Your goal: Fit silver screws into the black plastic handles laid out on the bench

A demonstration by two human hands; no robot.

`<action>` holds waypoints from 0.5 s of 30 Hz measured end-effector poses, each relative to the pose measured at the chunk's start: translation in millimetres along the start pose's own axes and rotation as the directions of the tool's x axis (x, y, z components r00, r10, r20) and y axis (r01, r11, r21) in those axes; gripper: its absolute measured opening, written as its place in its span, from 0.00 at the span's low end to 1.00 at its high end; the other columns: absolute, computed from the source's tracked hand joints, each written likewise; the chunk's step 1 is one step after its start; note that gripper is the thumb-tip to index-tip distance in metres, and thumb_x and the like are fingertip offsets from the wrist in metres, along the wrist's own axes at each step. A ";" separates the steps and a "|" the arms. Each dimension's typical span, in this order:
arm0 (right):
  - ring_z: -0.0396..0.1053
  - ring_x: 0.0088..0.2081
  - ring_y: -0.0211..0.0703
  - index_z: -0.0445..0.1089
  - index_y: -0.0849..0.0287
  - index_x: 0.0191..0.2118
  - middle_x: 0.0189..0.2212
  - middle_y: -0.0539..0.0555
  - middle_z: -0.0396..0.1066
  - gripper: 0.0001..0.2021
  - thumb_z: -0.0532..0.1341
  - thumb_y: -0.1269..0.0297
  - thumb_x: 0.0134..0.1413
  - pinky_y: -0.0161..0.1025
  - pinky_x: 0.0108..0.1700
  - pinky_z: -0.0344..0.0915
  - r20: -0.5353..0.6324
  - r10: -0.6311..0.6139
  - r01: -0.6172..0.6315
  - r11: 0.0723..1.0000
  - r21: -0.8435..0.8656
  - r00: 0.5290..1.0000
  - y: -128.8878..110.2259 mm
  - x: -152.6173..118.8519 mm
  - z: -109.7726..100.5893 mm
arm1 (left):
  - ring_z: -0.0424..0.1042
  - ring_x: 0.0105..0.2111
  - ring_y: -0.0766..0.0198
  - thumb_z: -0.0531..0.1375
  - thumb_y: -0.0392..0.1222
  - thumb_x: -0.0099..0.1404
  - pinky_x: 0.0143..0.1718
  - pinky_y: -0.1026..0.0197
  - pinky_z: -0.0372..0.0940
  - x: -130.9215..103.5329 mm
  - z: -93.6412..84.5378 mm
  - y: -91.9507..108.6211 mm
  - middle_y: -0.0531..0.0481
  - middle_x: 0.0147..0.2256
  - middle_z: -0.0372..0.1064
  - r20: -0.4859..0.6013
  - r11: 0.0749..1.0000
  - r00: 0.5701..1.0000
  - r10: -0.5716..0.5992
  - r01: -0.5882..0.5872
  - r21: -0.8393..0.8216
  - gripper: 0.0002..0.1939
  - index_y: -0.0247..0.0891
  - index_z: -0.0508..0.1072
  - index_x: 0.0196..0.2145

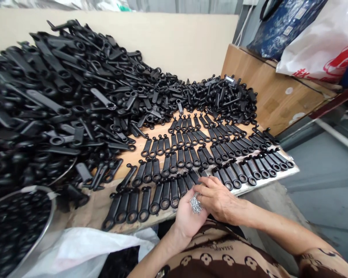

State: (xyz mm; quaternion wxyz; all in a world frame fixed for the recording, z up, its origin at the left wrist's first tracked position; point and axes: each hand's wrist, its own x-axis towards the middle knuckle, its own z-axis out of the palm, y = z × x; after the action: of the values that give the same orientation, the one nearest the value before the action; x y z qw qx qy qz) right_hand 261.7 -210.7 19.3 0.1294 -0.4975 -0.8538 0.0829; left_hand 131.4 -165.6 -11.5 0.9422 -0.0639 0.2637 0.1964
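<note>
My left hand (186, 220) is cupped, palm up, around a small heap of silver metal pins or screws (195, 204); their exact kind is too small to tell. Over its fingers reaches my right hand (220, 199), fingers bent and closed together at the far side of the heap. Whatever the right fingertips hold, if anything, is hidden. Just beyond both hands, black crank-like handles (145, 202), each with a ring at one end and a ball-tipped knob at the other, lie side by side in several rows on the wooden table (156, 131).
A tall pile of loose black handles (75, 77) covers the table's left and back. At the lower left stands a metal-rimmed tub (50, 220) of black parts, beside a white plastic sack (84, 247). A wooden box (258, 85) bearing bags (313, 58) borders the right.
</note>
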 end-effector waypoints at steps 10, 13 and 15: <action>0.52 0.50 0.46 0.67 0.60 0.33 0.44 0.55 0.63 0.08 0.51 0.73 0.53 0.46 0.49 0.55 -0.127 0.002 0.025 0.977 0.211 0.992 1.0 -7.1 -3.2 | 0.65 0.25 0.73 0.51 0.36 0.60 0.31 0.68 0.59 -9.3 2.1 -7.3 0.52 0.25 0.69 0.098 0.991 0.995 -0.033 0.045 -0.127 0.08 0.31 0.68 0.30; 0.54 0.49 0.43 0.69 0.59 0.34 0.43 0.54 0.64 0.08 0.52 0.69 0.55 0.44 0.50 0.55 -0.132 0.017 0.028 0.945 0.325 0.991 3.4 -4.8 -10.0 | 0.64 0.25 0.74 0.51 0.36 0.60 0.32 0.67 0.59 -11.1 2.3 -7.7 0.53 0.25 0.68 0.138 0.986 0.990 -0.015 0.038 -0.163 0.07 0.32 0.67 0.31; 0.55 0.48 0.43 0.70 0.59 0.34 0.42 0.54 0.64 0.09 0.52 0.67 0.56 0.43 0.50 0.56 -0.121 0.034 0.016 0.918 0.395 0.992 4.7 -2.2 -12.3 | 0.64 0.26 0.73 0.51 0.37 0.60 0.33 0.66 0.60 -11.1 2.8 -7.6 0.53 0.26 0.68 0.158 0.984 0.987 -0.001 0.029 -0.174 0.07 0.32 0.68 0.32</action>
State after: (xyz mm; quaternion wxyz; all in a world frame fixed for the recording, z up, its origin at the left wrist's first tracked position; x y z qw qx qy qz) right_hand 270.4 -210.1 29.4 0.2801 -0.4692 -0.8074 0.2227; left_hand 127.0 -175.7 -3.2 0.9522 -0.1333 0.1698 0.2160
